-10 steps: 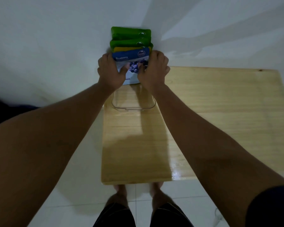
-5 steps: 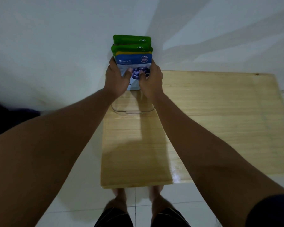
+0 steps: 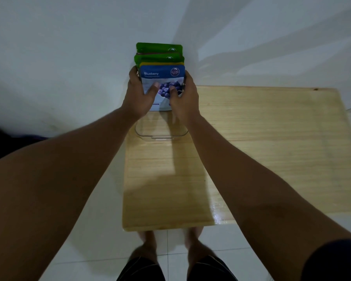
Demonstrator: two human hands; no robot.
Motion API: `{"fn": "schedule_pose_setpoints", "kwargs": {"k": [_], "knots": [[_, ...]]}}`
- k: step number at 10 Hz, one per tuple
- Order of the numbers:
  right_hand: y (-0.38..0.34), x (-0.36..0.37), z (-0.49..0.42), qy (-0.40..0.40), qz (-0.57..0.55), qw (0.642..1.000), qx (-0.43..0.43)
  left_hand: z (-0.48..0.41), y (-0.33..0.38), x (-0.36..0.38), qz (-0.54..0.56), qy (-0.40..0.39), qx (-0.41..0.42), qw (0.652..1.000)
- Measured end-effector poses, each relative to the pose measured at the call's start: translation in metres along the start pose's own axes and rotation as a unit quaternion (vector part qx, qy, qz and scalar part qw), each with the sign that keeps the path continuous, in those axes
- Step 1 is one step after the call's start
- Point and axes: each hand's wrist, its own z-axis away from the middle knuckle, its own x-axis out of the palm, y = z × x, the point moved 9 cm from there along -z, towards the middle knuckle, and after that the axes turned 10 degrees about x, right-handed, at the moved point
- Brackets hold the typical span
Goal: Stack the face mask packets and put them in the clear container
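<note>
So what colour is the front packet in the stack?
Blue, labelled Blueberry; clearest in the head view.

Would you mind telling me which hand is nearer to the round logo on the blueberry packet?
Right. The right hand grips the blueberry packet on the round logo's side; the left hand holds the opposite edge.

Bare forearms, both hands uncovered, a dark short sleeve [image 3: 332, 262] on the right arm, dark shorts [image 3: 176, 269], bare feet [image 3: 170, 246].

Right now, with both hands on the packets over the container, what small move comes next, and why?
Probably lower the packets straight down: both hands grip them upright, bottom edge at the far end of the clear container, not yet seated.
</note>
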Motion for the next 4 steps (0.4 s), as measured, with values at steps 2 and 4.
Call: {"fn": "schedule_pose_setpoints", "kwargs": {"k": [2,4], "knots": [[0.007,0.003,-0.005,0.007,0.002,1.000,0.002,0.001,0.003,-0.003,-0.017,0.003,-0.018,1.000],[-0.018,-0.023,0.022,0.022,0.044,0.998,-0.025,0.018,0.029,-0.024,-0.045,0.040,0.000,0.998]]}}
